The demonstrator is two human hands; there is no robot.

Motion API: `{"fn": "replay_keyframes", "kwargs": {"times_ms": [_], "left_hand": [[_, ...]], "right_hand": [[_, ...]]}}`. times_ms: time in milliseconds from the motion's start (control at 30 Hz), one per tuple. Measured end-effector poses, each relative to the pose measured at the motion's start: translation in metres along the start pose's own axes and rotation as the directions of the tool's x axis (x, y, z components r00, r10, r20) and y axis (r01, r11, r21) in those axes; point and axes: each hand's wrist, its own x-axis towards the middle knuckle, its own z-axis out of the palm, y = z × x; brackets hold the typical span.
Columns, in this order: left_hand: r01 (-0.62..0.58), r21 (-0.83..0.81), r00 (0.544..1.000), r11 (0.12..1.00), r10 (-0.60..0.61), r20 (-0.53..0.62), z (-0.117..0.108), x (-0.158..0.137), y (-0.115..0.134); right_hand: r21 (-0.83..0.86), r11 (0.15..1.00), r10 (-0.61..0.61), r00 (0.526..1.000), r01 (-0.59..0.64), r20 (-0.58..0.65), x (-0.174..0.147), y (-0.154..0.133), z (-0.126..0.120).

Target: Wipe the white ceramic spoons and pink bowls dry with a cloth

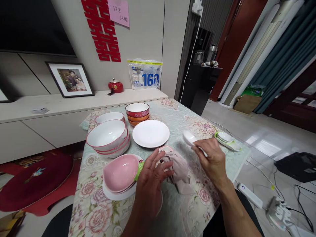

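Note:
In my right hand point(209, 158), closed on its handle, is a white soup spoon point(189, 137), held above the table with its bowl pointing away and to the left. My left hand point(155, 171) hovers with fingers apart, beside a crumpled pale pink cloth point(178, 166). Partly hidden under that cloth is a light dish with dark red marks point(166, 149). Left of my left hand, pink drop-shaped bowls point(120, 172) rest on a white plate point(116, 195), with something bright green point(139, 170) at their side. Part of another round rim shows beneath my left wrist.
White plates point(151, 131) are stacked mid-table. Red-rimmed white bowls point(108, 135) stand at left, and red and orange bowls point(137, 113) behind. More white spoons point(225, 137) lie in a green-edged dish point(234, 145) near the right edge. A flowered tablecloth point(98, 217) covers the table.

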Motion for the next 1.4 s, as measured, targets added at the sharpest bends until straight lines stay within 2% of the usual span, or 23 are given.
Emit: {"fn": "replay_keyframes", "kwargs": {"times_ms": [67, 233, 333, 433, 633, 900, 1033, 1133, 1233, 1300, 1367, 1400], "left_hand": [[0.011, 0.011, 1.0, 1.0, -0.011, -0.005, 0.001, 0.001, 0.0], [0.022, 0.023, 0.999, 0.999, -0.021, -0.043, 0.005, 0.002, 0.003], [0.021, 0.021, 1.0, 1.0, -0.021, -0.008, 0.003, 0.001, 0.003], [0.015, 0.014, 1.0, 1.0, -0.015, 0.002, 0.003, 0.0, 0.004], [-0.008, 0.002, 0.998, 1.0, 0.008, -0.065, 0.008, 0.001, 0.007], [-0.076, -0.04, 0.997, 0.996, 0.076, -0.012, -0.005, 0.004, 0.009], [-0.106, -0.072, 0.994, 0.992, 0.105, -0.02, -0.005, 0.004, 0.014], [-0.165, -0.076, 0.986, 0.983, 0.162, -0.049, -0.003, 0.003, 0.018], [-0.238, -0.044, 0.97, 0.97, 0.236, -0.056, -0.003, 0.004, 0.018], [-0.289, -0.019, 0.957, 0.957, 0.288, -0.041, -0.005, 0.005, 0.016], [-0.338, 0.009, 0.941, 0.941, 0.339, -0.021, -0.008, 0.005, 0.014], [-0.358, 0.019, 0.933, 0.933, 0.358, -0.011, -0.009, 0.005, 0.013]], "right_hand": [[-0.179, 0.978, 0.093, 0.993, -0.105, -0.079, -0.008, 0.031, -0.003], [-0.342, 0.899, 0.221, 0.958, -0.273, -0.183, -0.025, 0.1, -0.022], [-0.435, 0.834, 0.278, 0.94, -0.338, -0.199, -0.028, 0.133, -0.037], [-0.493, 0.801, 0.311, 0.94, -0.339, -0.141, -0.029, 0.159, -0.047], [-0.529, 0.793, 0.367, 0.93, -0.302, 0.019, -0.03, 0.189, -0.046], [-0.541, 0.798, 0.385, 0.916, -0.267, 0.116, -0.025, 0.193, -0.039], [-0.538, 0.802, 0.364, 0.926, -0.259, 0.097, -0.021, 0.182, -0.041], [-0.495, 0.834, 0.32, 0.944, -0.245, 0.073, -0.018, 0.154, -0.039], [-0.374, 0.912, 0.234, 0.964, -0.17, 0.13, -0.014, 0.095, -0.03], [-0.098, 0.991, 0.117, 0.962, -0.096, 0.246, -0.012, 0.04, -0.025], [0.138, 0.985, 0.03, 0.892, -0.102, 0.45, -0.014, -0.018, -0.019], [0.208, 0.971, -0.017, 0.837, -0.116, 0.547, -0.016, -0.044, -0.015]]}}
